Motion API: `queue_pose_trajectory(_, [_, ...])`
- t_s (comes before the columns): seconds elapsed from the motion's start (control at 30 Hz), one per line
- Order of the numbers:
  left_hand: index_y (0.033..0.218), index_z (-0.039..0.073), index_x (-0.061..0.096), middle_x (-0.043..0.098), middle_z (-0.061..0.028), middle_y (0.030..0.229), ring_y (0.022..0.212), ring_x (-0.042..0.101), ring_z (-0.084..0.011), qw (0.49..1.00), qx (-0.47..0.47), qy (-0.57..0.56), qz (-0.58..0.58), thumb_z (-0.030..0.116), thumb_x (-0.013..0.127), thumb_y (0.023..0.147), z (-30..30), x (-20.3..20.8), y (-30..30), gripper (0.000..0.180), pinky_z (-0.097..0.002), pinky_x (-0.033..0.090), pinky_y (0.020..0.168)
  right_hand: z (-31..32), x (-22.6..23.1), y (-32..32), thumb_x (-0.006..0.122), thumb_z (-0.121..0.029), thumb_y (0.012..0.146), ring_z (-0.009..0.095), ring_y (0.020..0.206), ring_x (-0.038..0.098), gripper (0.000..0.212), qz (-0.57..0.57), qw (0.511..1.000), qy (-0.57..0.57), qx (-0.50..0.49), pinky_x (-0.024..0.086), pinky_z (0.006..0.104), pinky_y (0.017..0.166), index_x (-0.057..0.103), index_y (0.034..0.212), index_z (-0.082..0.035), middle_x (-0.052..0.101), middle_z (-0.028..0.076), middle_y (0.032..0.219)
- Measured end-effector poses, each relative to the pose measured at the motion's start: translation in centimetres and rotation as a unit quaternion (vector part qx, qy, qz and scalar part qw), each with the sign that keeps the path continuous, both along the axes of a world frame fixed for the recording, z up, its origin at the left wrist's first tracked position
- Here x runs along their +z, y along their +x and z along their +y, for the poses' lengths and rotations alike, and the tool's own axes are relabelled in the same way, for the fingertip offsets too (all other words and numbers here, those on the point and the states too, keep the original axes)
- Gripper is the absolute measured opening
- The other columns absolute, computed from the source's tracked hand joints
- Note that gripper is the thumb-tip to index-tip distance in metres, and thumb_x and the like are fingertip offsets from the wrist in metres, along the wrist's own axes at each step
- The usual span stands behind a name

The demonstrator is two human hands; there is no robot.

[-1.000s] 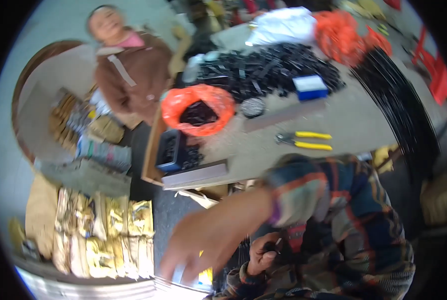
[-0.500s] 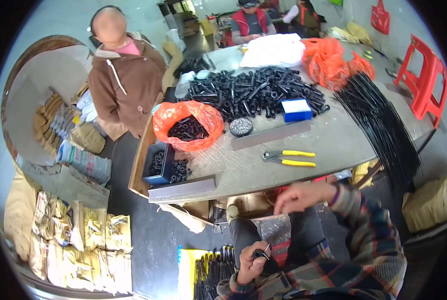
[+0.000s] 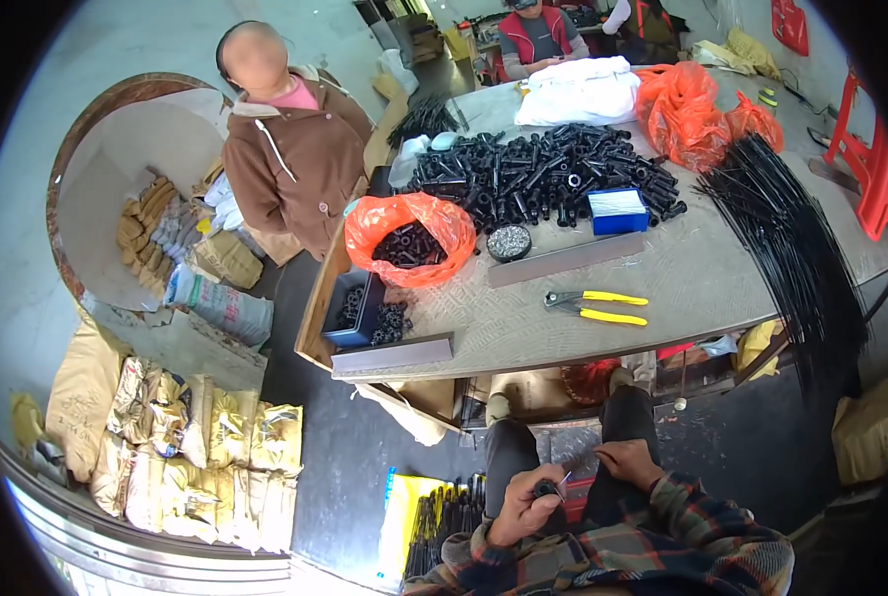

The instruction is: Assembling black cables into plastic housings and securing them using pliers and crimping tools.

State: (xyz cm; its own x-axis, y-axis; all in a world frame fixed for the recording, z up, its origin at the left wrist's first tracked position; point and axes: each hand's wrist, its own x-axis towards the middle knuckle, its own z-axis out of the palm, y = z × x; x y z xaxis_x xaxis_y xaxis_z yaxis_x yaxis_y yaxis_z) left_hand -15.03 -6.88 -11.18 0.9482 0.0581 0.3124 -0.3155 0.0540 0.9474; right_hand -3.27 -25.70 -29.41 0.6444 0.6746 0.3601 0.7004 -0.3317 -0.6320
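Observation:
Above my lap, my left hand [image 3: 526, 507] is wrapped round a short black cylindrical part [image 3: 545, 488]. A thin, light-coloured pin or wire [image 3: 564, 481] sticks up beside that part. My right hand [image 3: 631, 462] is just to the right over my knee, its fingers closed in a pinch and pointing toward the left hand. Whatever lies between those fingertips is too small to make out. The two hands are close but apart. On the table ahead lie yellow-handled pliers [image 3: 608, 308], a round dish of small metal pieces [image 3: 509, 242] and a grey metal bar [image 3: 566, 260].
A heap of black tubular parts [image 3: 533, 179] covers the table's middle. Orange bags [image 3: 454, 214], a blue box [image 3: 618, 211] and a bundle of black rods [image 3: 782, 238] surround it. Black rods [image 3: 444, 517] stand low beside my left arm. A person in brown [image 3: 300, 159] stands left of the table.
My right hand has come down from near the table's edge to beside my left hand, its fingers now pinched. The left hand still holds the black part. The whole view has shifted slightly.

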Motion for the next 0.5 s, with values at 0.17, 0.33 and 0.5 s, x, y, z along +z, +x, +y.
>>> queue_pose_trajectory(0.17, [0.077,-0.002,0.05,0.048,-0.007,0.065,0.059,0.045,-0.0161,1.0,-0.013,0.016,-0.005,0.043,0.053,0.085,-0.5,0.1,0.4,0.045,-0.0276,0.035,0.055,0.5,-0.3,-0.2,0.06,-0.019,0.078,0.025,0.068,0.063,0.013,0.014,1.0,-0.004,-0.019,0.05,0.0332,0.06,0.063,0.083,-0.008,0.065,0.009,0.077])
queue_pose_trajectory(0.33, [0.079,-0.001,0.051,0.05,-0.0066,0.066,0.061,0.048,-0.0166,0.999,-0.025,0.041,0.014,0.045,0.051,0.086,-0.7,0.9,1.0,0.046,-0.0275,0.038,0.057,0.6,-0.2,-0.1,0.058,-0.02,0.08,0.026,0.071,0.062,0.013,0.035,0.998,0.003,-0.047,0.049,0.0333,0.06,0.063,0.085,-0.009,0.064,0.008,0.08])
queue_pose_trajectory(0.5, [0.08,-0.001,0.051,0.05,-0.0068,0.067,0.061,0.048,-0.0168,0.999,-0.03,0.037,0.002,0.045,0.05,0.086,-0.7,0.7,1.3,0.047,-0.0274,0.038,0.056,0.6,0.0,0.0,0.058,-0.02,0.08,0.026,0.072,0.062,0.013,0.043,0.998,0.001,-0.049,0.049,0.0332,0.06,0.063,0.085,-0.009,0.064,0.008,0.081])
